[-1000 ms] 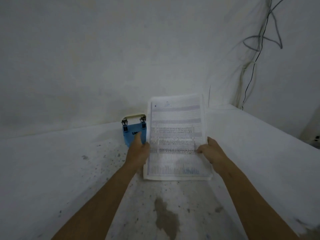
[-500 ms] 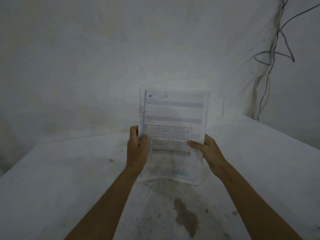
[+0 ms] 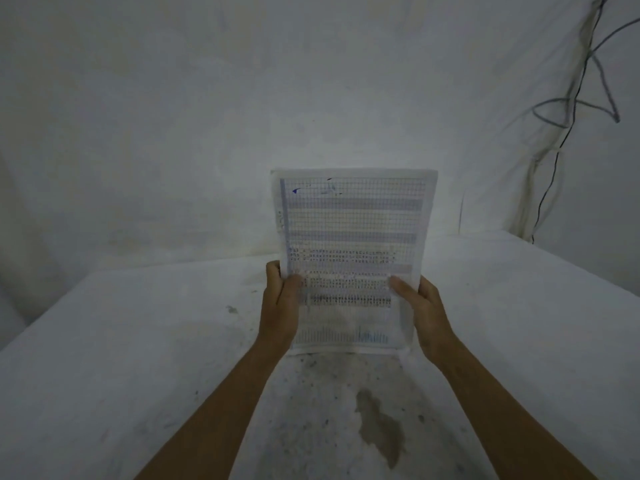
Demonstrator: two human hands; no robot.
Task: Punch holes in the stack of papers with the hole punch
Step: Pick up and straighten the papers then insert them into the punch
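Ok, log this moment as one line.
left hand: gripping paper stack | right hand: gripping stack | stack: upright above table | hole punch: not visible

A white cloth-covered surface (image 3: 138,341) fills the lower part of the view, speckled with small dark flecks near the middle. A brownish stain (image 3: 379,427) lies on it toward the near edge, and a small grey smudge (image 3: 231,309) sits farther left. Behind rises a pale, draped backdrop (image 3: 173,116). At the right, tangled cables (image 3: 575,109) hang down the backdrop toward the surface's far corner
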